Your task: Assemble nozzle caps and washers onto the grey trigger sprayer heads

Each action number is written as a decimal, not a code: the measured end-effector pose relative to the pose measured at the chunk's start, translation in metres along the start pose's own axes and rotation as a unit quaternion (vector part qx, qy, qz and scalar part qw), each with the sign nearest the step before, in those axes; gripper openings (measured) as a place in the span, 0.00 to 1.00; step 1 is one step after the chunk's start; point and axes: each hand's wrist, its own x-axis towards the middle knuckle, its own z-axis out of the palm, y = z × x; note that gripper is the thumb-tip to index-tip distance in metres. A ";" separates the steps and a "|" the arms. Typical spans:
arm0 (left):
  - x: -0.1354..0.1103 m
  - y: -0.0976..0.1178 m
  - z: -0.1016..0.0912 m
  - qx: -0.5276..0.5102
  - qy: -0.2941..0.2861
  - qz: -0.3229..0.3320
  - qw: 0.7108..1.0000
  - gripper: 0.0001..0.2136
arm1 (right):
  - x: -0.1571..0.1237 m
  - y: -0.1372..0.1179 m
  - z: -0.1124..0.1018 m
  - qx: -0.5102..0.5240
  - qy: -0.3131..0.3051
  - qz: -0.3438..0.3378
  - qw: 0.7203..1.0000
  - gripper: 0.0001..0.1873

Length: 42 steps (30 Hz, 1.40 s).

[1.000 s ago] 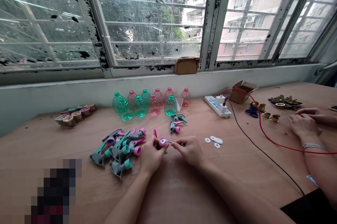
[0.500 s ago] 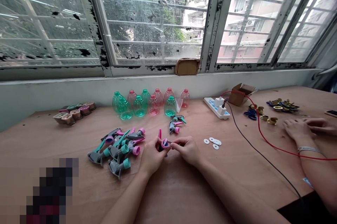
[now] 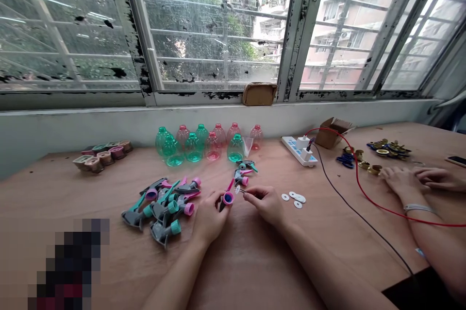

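Observation:
My left hand [image 3: 211,217] is closed around a grey spray trigger head with a pink collar [image 3: 228,198], whose open end faces me and shows dark blue inside. Just right of it, my right hand [image 3: 267,205] pinches thin tweezers [image 3: 242,191]. At their tip is a white washer [image 3: 237,189], held apart from the collar. Several more white washers [image 3: 299,197] lie on the table to the right. Left of my hands is a pile of grey spray trigger heads [image 3: 163,208] with pink and teal parts. Two more trigger heads [image 3: 241,177] lie beyond my hands.
Green and pink clear bottles [image 3: 192,148] stand along the wall. A power strip [image 3: 298,150] with red and black cables, a cardboard box [image 3: 329,134] and gold-and-blue parts [image 3: 389,147] are at right. Another person's hands [image 3: 404,181] rest there. Small packs [image 3: 104,157] lie at far left.
My right hand has drawn the tweezers back from the pink collar, up and to the right, with the white washer now visible at their tip. The other person's hands have shifted slightly left.

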 end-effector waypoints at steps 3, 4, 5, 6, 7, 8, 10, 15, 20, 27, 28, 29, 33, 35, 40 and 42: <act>0.003 -0.001 -0.017 0.088 0.070 0.038 0.993 0.11 | 0.002 0.002 -0.003 -0.005 0.016 0.002 1.000 0.11; 0.005 -0.001 -0.026 0.134 0.095 0.050 0.985 0.12 | 0.002 0.003 -0.004 -0.010 0.018 0.001 1.000 0.12; 0.007 -0.002 -0.036 0.186 0.120 0.049 0.974 0.13 | 0.003 0.003 -0.005 -0.014 0.020 0.000 1.000 0.12; 0.009 -0.003 -0.047 0.242 0.134 0.037 0.960 0.14 | 0.003 0.003 -0.006 -0.018 0.021 -0.002 1.000 0.12; 0.011 -0.004 -0.058 0.294 0.137 0.011 0.946 0.14 | 0.004 0.003 -0.007 -0.023 0.022 -0.003 0.999 0.12; 0.012 -0.005 -0.067 0.336 0.135 -0.017 0.932 0.15 | 0.005 0.003 -0.007 -0.028 0.022 -0.005 0.999 0.12; 0.014 -0.010 -0.080 0.398 0.110 -0.071 0.908 0.15 | 0.006 0.003 -0.009 -0.040 0.023 -0.011 0.999 0.13; 0.011 -0.025 -0.083 0.444 0.055 -0.140 0.883 0.17 | 0.009 0.003 -0.010 -0.080 0.021 -0.031 0.996 0.12; 0.012 -0.021 -0.073 0.427 0.101 -0.103 0.893 0.17 | 0.018 -0.008 -0.035 -0.135 0.042 -0.044 0.989 0.13; 0.016 0.005 -0.037 0.243 0.017 0.132 0.961 0.13 | 0.030 -0.040 -0.121 -0.479 -0.097 -0.001 0.872 0.09; 0.014 0.006 -0.029 0.218 -0.014 0.147 0.965 0.12 | 0.031 -0.043 -0.130 -0.527 -0.115 0.006 0.842 0.08; 0.013 0.005 -0.022 0.197 -0.044 0.157 0.967 0.12 | 0.032 -0.046 -0.138 -0.566 -0.131 0.012 0.814 0.08; 0.004 -0.003 -0.003 0.139 -0.135 0.172 0.966 0.11 | 0.034 -0.053 -0.154 -0.651 -0.195 0.018 0.734 0.08; 0.003 -0.005 -0.001 0.120 -0.154 0.174 0.965 0.10 | 0.036 -0.056 -0.156 -0.663 -0.218 0.005 0.716 0.07; 0.004 -0.001 -0.007 0.100 -0.177 0.169 0.964 0.09 | 0.036 -0.059 -0.155 -0.674 -0.228 -0.003 0.702 0.06; 0.005 0.000 -0.008 0.103 -0.183 0.166 0.964 0.09 | 0.037 -0.061 -0.154 -0.682 -0.230 -0.004 0.694 0.07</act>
